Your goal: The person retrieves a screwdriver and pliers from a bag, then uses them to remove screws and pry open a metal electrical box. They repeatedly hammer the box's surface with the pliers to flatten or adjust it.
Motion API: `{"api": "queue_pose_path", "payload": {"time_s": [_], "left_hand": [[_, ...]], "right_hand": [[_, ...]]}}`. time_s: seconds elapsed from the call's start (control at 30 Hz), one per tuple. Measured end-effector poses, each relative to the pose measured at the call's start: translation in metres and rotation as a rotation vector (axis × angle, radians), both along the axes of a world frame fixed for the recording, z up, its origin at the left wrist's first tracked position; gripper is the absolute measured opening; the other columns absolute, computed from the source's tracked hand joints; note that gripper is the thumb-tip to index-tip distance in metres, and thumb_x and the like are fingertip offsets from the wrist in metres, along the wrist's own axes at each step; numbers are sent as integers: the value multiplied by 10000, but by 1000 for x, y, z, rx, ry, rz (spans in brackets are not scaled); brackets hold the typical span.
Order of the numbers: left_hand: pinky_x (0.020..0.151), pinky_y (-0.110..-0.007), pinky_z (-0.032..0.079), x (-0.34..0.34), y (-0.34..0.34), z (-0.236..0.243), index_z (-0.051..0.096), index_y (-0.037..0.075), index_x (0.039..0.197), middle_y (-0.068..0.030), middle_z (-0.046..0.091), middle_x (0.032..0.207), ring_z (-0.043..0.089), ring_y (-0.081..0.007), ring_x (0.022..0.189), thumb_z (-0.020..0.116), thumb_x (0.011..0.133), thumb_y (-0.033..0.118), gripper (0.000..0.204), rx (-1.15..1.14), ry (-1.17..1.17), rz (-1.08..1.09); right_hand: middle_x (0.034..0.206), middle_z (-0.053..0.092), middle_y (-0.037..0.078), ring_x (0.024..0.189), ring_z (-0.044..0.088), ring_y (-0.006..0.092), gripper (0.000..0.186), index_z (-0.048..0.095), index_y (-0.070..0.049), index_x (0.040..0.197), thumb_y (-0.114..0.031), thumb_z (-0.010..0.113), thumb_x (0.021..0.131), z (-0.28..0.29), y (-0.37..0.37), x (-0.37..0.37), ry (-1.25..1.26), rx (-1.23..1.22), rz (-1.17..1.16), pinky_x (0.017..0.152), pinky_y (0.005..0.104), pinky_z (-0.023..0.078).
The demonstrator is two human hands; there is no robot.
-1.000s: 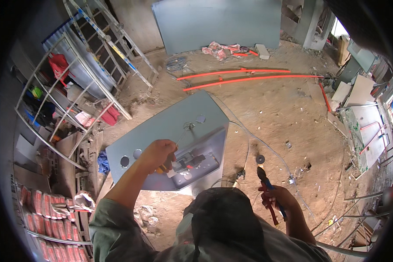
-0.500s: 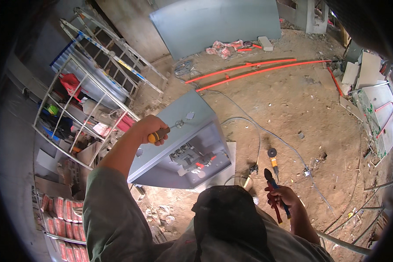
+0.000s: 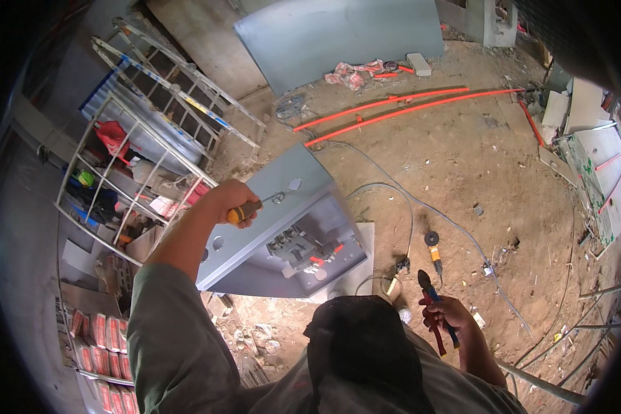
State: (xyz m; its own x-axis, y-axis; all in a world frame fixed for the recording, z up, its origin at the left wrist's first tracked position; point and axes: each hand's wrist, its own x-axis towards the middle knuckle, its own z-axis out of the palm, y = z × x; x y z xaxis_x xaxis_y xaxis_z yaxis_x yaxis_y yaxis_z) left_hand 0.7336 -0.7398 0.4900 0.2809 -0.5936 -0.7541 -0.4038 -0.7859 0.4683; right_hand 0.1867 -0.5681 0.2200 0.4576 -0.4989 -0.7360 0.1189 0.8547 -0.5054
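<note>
Left hand (image 3: pixel 231 200) closed round the yellow-black handle of a screwdriver (image 3: pixel 245 210), held over the upper face of a grey box (image 3: pixel 283 183). Shaft points at a round knockout (image 3: pixel 278 198); contact can't be told. Another round hole (image 3: pixel 294 185) just beside it. Box sits on a pale board (image 3: pixel 367 238), open side showing a breaker (image 3: pixel 293 250) inside. Right hand (image 3: pixel 457 319) well apart, out to the right over dirt floor, fingers wrapped on the red and blue handles of pliers (image 3: pixel 430 295), head pointing away from the person. Grinder (image 3: pixel 435 254) lies on the floor near the pliers. Orange pipes (image 3: pixel 414 109) farther off.
</note>
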Motion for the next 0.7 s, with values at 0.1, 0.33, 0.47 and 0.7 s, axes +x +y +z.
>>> {"api": "queue_pose_path", "payload": {"time_s": [0.1,0.33,0.47,0.7], "left_hand": [[456,-391,543,-3,4,-2,683,-66,1090,-171,674,811,682,-283,566,593,1019,174,266,-16,-3,-30],[478,-386,558,-6,7,-1,674,-79,1070,-175,672,804,690,-284,590,590,1020,166,264,-31,29,4],[477,-380,546,-4,-3,1,678,-88,1039,-173,674,790,687,-268,599,580,1027,160,267,-24,35,66],[495,-372,536,-5,-3,0,695,-94,1046,-159,665,781,663,-253,590,589,1029,166,282,-35,47,74]], "right_hand": [[903,703,132,752,728,268,400,581,43,1346,-58,575,959,-3,-2,-1,2,-25,7,641,421,609],[905,707,138,759,737,274,415,573,42,1356,-68,567,956,-15,-5,6,-49,-7,-24,647,423,616],[912,709,131,759,737,271,403,583,38,1344,-70,582,957,-11,-8,11,-22,-6,14,647,427,615],[920,716,131,755,740,274,390,598,38,1329,-55,590,951,-14,-6,9,-11,17,13,650,433,623]]}}
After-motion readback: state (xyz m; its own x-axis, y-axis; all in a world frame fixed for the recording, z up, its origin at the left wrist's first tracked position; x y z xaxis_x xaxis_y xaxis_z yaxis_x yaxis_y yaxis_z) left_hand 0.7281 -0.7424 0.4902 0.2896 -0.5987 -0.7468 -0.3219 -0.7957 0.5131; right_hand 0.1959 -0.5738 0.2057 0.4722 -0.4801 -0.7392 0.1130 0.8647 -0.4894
